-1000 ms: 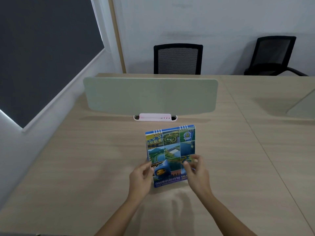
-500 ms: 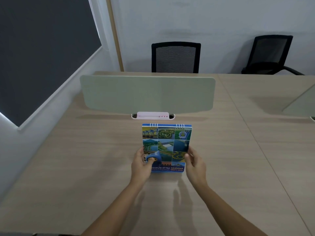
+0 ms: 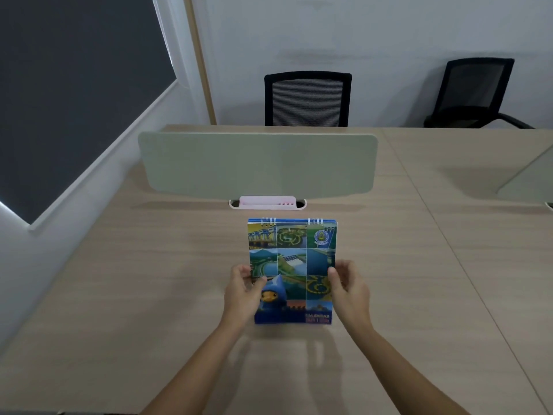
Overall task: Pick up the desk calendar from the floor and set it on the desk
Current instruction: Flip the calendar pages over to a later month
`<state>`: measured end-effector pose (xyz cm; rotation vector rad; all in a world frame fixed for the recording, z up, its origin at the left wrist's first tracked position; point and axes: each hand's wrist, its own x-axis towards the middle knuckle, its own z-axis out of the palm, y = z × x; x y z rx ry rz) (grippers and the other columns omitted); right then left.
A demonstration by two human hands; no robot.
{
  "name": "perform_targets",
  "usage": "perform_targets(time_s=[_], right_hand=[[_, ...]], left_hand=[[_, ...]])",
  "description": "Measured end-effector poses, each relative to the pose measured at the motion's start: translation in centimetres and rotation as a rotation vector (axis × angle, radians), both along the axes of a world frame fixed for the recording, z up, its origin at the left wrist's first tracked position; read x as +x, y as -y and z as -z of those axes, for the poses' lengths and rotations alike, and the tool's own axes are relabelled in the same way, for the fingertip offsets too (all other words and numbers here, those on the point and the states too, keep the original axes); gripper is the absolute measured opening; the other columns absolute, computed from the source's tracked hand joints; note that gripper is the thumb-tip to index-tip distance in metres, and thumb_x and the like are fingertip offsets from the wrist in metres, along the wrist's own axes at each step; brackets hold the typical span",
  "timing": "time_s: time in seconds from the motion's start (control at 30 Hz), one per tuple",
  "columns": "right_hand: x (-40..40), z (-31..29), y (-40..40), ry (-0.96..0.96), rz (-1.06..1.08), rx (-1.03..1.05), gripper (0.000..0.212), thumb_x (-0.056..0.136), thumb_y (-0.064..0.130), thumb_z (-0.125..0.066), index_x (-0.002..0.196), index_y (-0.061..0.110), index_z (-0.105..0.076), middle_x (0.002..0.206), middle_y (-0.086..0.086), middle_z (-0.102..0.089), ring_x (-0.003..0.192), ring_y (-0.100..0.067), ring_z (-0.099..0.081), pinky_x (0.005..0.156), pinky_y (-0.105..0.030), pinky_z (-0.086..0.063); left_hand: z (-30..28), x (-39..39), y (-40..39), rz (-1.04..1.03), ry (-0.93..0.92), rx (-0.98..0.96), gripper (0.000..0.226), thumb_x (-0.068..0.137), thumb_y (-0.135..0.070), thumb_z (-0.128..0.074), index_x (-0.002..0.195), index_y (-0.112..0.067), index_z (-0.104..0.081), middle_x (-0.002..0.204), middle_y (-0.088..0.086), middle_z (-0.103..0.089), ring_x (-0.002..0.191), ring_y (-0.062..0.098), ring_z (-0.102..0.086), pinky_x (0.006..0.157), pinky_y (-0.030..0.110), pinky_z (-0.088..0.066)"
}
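Note:
The desk calendar (image 3: 294,259) is spiral-bound at the top, with a blue cover of photo tiles and a cartoon figure. It stands upright on the light wooden desk (image 3: 134,295), its lower edge on the surface. My left hand (image 3: 244,290) grips its left edge, thumb across the cover. My right hand (image 3: 347,289) holds the right edge. Both forearms reach in from the bottom of the view.
A pale green divider panel (image 3: 257,166) stands across the desk behind the calendar, with a pink and white holder (image 3: 267,202) at its foot. Two black mesh chairs (image 3: 306,98) (image 3: 475,91) sit beyond. A dark window (image 3: 65,85) is on the left.
The calendar went from tilted to square and upright, and moved slightly away from me. Both hands slid from its lower part to its side edges.

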<state>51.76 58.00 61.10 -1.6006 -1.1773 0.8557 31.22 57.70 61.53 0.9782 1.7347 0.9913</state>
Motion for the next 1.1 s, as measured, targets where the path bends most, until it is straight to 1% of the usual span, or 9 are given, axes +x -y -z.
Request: perform_targets(time_s=[0.1, 0.2, 0.27, 0.37, 0.43, 0.6, 0.67, 0.8, 1.1], right_hand=[[0.6, -1.6, -0.3, -0.155, -0.072, -0.055, 0.019, 0.091, 0.032, -0.053, 0.087, 0.016, -0.061, 0.086, -0.008, -0.071, 0.083, -0.028, -0.067, 0.075, -0.047, -0.054], [1.4, -5.7, -1.5, -0.451, -0.214, -0.108, 0.053, 0.097, 0.046, -0.031, 0.098, 0.010, -0.070, 0.099, -0.011, -0.072, 0.094, -0.024, -0.066, 0.085, -0.041, -0.048], [1.9, -8.2, -2.8, -0.522, -0.273, -0.063, 0.068, 0.097, 0.050, -0.017, 0.118, 0.004, -0.061, 0.115, -0.012, -0.067, 0.107, -0.022, -0.061, 0.092, -0.039, -0.044], [1.4, -9.2, -4.3, -0.290, -0.304, 0.005, 0.059, 0.096, 0.053, -0.016, 0.135, 0.024, -0.049, 0.134, 0.004, -0.056, 0.122, -0.014, -0.051, 0.098, -0.035, -0.042], [1.1, -7.7, -4.5, -0.159, -0.281, -0.003, 0.052, 0.094, 0.056, -0.023, 0.139, 0.038, -0.041, 0.138, 0.010, -0.050, 0.128, -0.010, -0.045, 0.104, -0.037, -0.040], [0.6, -3.1, -2.4, 0.024, -0.240, 0.030, 0.041, 0.098, 0.034, -0.036, 0.137, 0.030, -0.044, 0.136, 0.006, -0.054, 0.125, -0.009, -0.048, 0.101, -0.031, -0.043], [0.3, -2.1, -1.4, 0.072, -0.241, -0.005, 0.040, 0.098, 0.029, -0.037, 0.137, 0.025, -0.046, 0.136, 0.003, -0.055, 0.122, -0.013, -0.050, 0.090, -0.023, -0.045], [0.2, -1.1, -1.2, 0.059, -0.184, -0.058, 0.049, 0.097, 0.026, -0.042, 0.144, 0.017, -0.034, 0.140, -0.001, -0.050, 0.126, -0.019, -0.048, 0.101, -0.035, -0.043], [0.3, -1.9, -1.4, 0.102, -0.132, -0.044, 0.037, 0.097, 0.020, -0.042, 0.132, 0.016, -0.053, 0.127, -0.006, -0.057, 0.106, -0.011, -0.048, 0.088, -0.026, -0.039]], left_hand=[[-2.1, 0.1, 0.2, 0.054, 0.151, -0.034, 0.010, 0.094, -0.025, -0.059, 0.099, -0.017, -0.064, 0.113, 0.016, -0.072, 0.104, 0.030, -0.069, 0.088, 0.038, -0.054], [-6.4, -1.5, -1.0, 0.027, 0.652, -0.043, 0.055, 0.096, -0.052, -0.041, 0.092, -0.012, -0.078, 0.102, 0.016, -0.077, 0.092, 0.029, -0.074, 0.087, 0.040, -0.057], [-8.7, -2.5, -2.7, 0.056, 0.739, 0.054, 0.071, 0.096, -0.059, -0.023, 0.102, -0.010, -0.074, 0.101, 0.009, -0.077, 0.092, 0.021, -0.072, 0.086, 0.038, -0.053], [-10.0, -2.3, -4.6, 0.029, 0.475, 0.148, 0.069, 0.099, -0.056, -0.016, 0.133, -0.015, -0.058, 0.137, 0.003, -0.061, 0.128, 0.017, -0.052, 0.108, 0.040, -0.036], [-8.6, -1.6, -4.6, -0.005, 0.314, 0.109, 0.057, 0.100, -0.051, -0.023, 0.133, -0.019, -0.058, 0.141, 0.001, -0.057, 0.134, 0.016, -0.048, 0.115, 0.041, -0.031], [-4.2, -0.2, -1.7, -0.025, 0.225, 0.012, 0.039, 0.101, -0.025, -0.034, 0.076, -0.035, -0.061, 0.083, -0.020, -0.063, 0.083, -0.001, -0.062, 0.072, 0.023, -0.043], [-3.2, 0.1, -0.8, -0.017, 0.204, 0.005, 0.035, 0.100, -0.023, -0.036, 0.089, -0.033, -0.067, 0.090, -0.021, -0.067, 0.079, -0.013, -0.064, 0.076, 0.025, -0.047], [-1.4, -0.4, -0.7, 0.023, 0.080, 0.055, 0.047, 0.092, -0.038, -0.039, 0.131, -0.025, -0.062, 0.135, -0.006, -0.062, 0.124, 0.011, -0.057, 0.111, 0.040, -0.043], [-1.4, -0.1, -0.3, -0.010, 0.035, 0.082, 0.042, 0.099, -0.024, -0.044, 0.137, -0.014, -0.057, 0.141, 0.002, -0.056, 0.131, 0.016, -0.051, 0.115, 0.038, -0.038]])
